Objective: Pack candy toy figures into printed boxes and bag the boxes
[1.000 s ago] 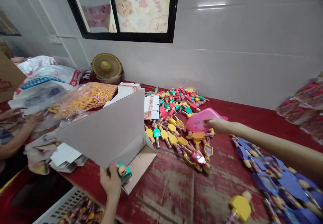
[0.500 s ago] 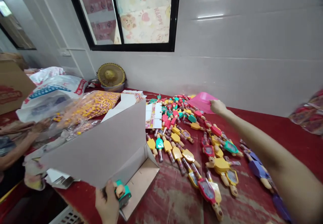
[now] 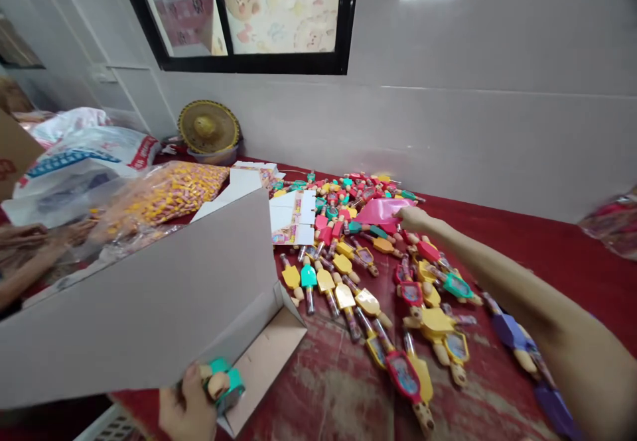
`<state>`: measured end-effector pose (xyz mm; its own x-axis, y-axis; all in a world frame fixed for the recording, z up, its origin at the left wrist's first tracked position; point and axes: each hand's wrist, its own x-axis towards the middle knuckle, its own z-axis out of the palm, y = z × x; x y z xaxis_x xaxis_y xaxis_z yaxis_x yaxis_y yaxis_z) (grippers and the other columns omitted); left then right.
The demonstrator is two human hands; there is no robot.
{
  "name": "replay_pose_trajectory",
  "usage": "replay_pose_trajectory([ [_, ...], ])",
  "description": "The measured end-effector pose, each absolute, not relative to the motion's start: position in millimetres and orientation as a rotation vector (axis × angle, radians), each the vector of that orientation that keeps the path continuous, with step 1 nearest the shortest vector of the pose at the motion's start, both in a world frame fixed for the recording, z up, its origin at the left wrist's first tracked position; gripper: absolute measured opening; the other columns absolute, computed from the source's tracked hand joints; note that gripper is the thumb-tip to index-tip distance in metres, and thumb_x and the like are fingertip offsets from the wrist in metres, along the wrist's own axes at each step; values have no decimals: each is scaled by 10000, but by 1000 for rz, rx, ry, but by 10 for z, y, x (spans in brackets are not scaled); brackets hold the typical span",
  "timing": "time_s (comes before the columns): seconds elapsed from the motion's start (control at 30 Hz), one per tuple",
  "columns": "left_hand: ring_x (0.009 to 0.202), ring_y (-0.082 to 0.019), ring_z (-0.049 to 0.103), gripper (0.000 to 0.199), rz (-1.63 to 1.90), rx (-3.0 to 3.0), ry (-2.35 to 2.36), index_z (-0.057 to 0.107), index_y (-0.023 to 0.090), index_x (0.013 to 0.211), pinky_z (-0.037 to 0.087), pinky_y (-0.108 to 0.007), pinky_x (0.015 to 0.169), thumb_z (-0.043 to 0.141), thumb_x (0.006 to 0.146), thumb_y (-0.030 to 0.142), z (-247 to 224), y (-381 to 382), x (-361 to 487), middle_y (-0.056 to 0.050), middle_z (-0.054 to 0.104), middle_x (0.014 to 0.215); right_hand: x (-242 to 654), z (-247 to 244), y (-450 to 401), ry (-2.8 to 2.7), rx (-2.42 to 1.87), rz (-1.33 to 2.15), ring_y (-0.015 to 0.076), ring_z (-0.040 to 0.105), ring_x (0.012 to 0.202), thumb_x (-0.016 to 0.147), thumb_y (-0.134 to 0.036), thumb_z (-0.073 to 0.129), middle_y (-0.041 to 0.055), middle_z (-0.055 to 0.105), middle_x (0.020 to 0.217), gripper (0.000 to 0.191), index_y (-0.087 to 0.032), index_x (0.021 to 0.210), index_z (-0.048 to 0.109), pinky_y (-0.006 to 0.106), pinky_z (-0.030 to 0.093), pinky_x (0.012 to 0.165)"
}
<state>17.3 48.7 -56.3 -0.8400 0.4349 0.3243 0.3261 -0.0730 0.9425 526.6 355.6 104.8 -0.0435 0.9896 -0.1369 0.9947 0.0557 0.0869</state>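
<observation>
Head view: the left hand (image 3: 186, 408) clamps a teal-topped candy toy (image 3: 223, 384) beside the open end of a carton (image 3: 134, 308), its flaps raised, which leaves the inside reachable. Well apart, the right hand (image 3: 414, 219) stretches over a heap of candy toys (image 3: 343, 298) on a red table (image 3: 502, 255), touching a pink plastic scoop (image 3: 381, 212); whether it grips, I cannot tell. A co-worker's hands (image 3: 44, 239) work at left. Compared with the earlier frame, the carton fills more of the lower left.

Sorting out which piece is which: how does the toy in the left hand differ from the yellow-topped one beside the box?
The teal-topped toy is gripped in the left hand; the yellow-topped toy lies on the red table. Their tops differ in colour; only the teal one is held up. Both have a tan knob.
</observation>
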Motion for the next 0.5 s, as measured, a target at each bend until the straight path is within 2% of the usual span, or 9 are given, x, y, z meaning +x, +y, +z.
replay_pose_trajectory([
  [0.2, 586, -157, 554, 312, 2005, 929, 1952, 536, 201, 748, 475, -297, 599, 621, 759, 501, -559, 535, 169, 29, 580, 616, 5198, 1199, 2523, 2152, 1891, -101, 268, 691, 977, 778, -75, 559, 144, 752, 1083, 448, -136, 1171, 767, 287, 482, 785],
  [0.37, 661, -161, 564, 307, 1983, 1030, 1913, 538, 195, 781, 471, -303, 668, 601, 794, 495, -547, 562, 141, 23, 577, 681, 5176, 1426, 1728, 2179, 1782, -145, 241, 695, 926, 722, -52, 563, 99, 766, 1024, 449, -189, 1082, 794, 271, 457, 760],
  [0.5, 634, -160, 560, 293, 1950, 1099, 1855, 544, 193, 779, 465, -293, 633, 593, 822, 479, -582, 535, 163, 23, 580, 665, 5418, 1705, 1300, 2238, 1975, -162, 194, 652, 765, 807, -114, 576, 82, 737, 829, 237, -127, 916, 786, 262, 413, 682],
])
